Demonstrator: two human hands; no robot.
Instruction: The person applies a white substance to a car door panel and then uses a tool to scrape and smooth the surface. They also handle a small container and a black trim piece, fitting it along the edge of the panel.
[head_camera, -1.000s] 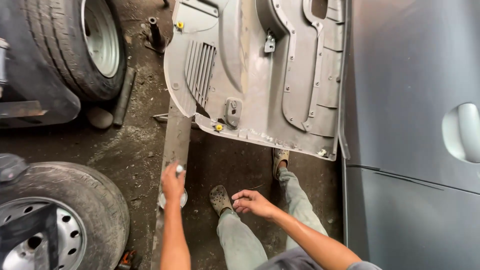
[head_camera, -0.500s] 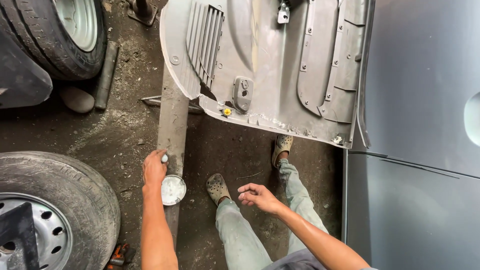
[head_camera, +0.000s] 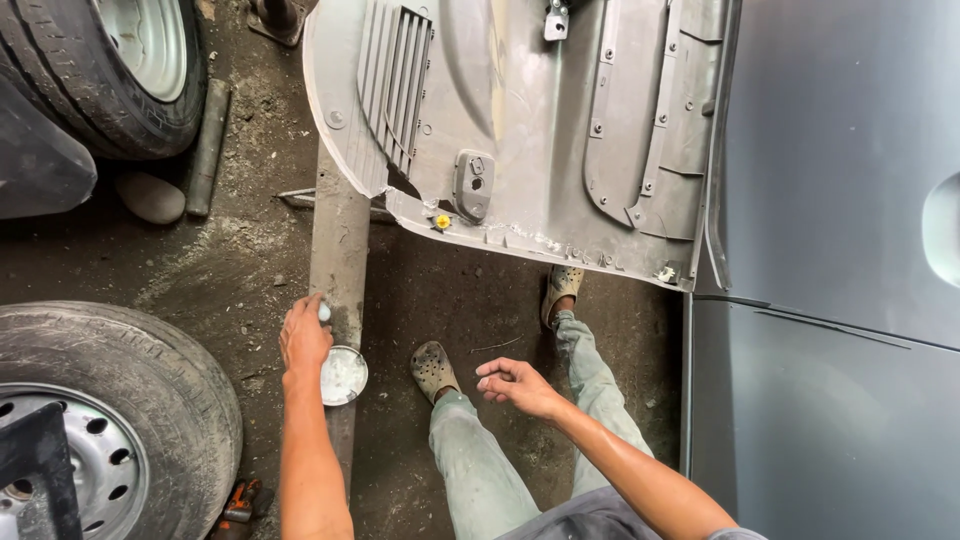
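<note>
two hands in view, well apart. left hand (head_camera: 303, 338) is closed around a small pale object (head_camera: 324, 313), only its tip showing between thumb and fingers; kind of object cannot be told. the hand sits at the left edge of a long dirty plank (head_camera: 340, 260) lying on the ground, and just right of and below the knuckles a round shallow tin (head_camera: 343, 375) with whitish contents rests on that plank, touching or nearly touching the hand. right hand (head_camera: 515, 383) hangs loose and half open, fingers slightly curled, holding nothing, over bare dark ground between the person's two feet in worn clogs (head_camera: 434, 368). ahead of both hands a large grey plastic door panel (head_camera: 520, 120) stands on its lower edge; that edge runs diagonally, its left corner over the plank, a yellow clip (head_camera: 442, 221) on it ahead of the gap between the hands. open ground lies between panel edge and hands. right of the right hand, a grey vehicle body (head_camera: 840, 300) forms a straight vertical edge close to the right leg. left of the left hand, a tyre (head_camera: 120, 400) lies near, with a strip of dirt floor between; a second tyre (head_camera: 110, 70) further ahead-left.
</note>
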